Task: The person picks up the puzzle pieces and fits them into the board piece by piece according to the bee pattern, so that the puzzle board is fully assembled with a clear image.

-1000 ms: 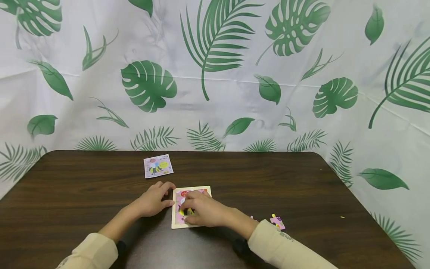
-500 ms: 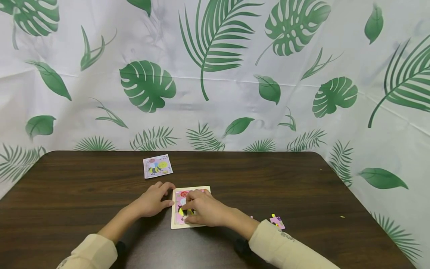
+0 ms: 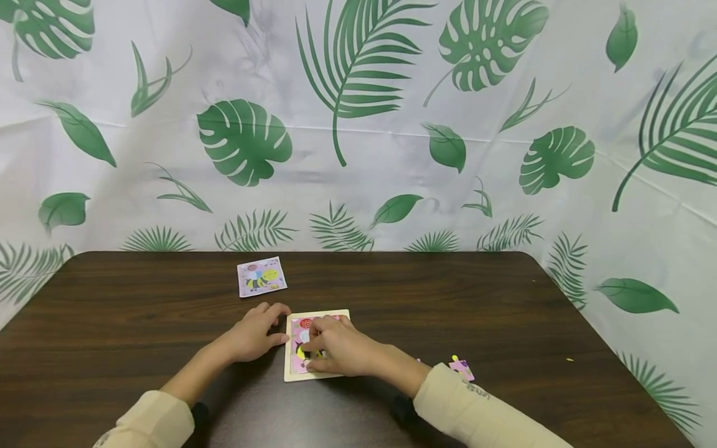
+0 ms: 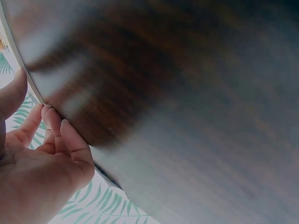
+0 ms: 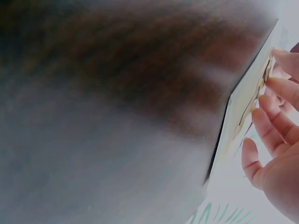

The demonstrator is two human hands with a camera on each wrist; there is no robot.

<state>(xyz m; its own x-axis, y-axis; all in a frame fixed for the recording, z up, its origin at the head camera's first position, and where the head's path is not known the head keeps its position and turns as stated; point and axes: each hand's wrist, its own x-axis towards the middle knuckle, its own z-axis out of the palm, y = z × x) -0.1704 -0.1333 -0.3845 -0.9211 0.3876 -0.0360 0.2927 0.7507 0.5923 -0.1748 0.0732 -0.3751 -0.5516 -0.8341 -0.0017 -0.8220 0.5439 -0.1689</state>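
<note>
A square puzzle board (image 3: 288,367) with a pale frame and a pink bee picture lies on the table. My right hand (image 3: 346,350) is over its right half, fingertips touching the picture and covering part of it. In the right wrist view its bent fingers (image 5: 268,126) meet the board's face, which is seen nearly edge-on; no piece shows clearly between them. At the board's left edge rests my left hand (image 3: 253,335), thumb and forefinger spread apart. The left wrist view has its thumb (image 4: 14,95) touching the pale edge.
A printed bee picture card (image 3: 261,277) lies beyond the board. To the right, a pink puzzle piece (image 3: 462,368) is near the right sleeve (image 3: 470,404), with another piece mostly hidden behind the forearm. A leaf-patterned cloth (image 3: 358,186) hangs behind the dark wooden table (image 3: 168,311).
Both hands stay in nearly the same place on and beside the board. The whole head view has shifted very slightly; the right sleeve covers slightly more of the loose piece.
</note>
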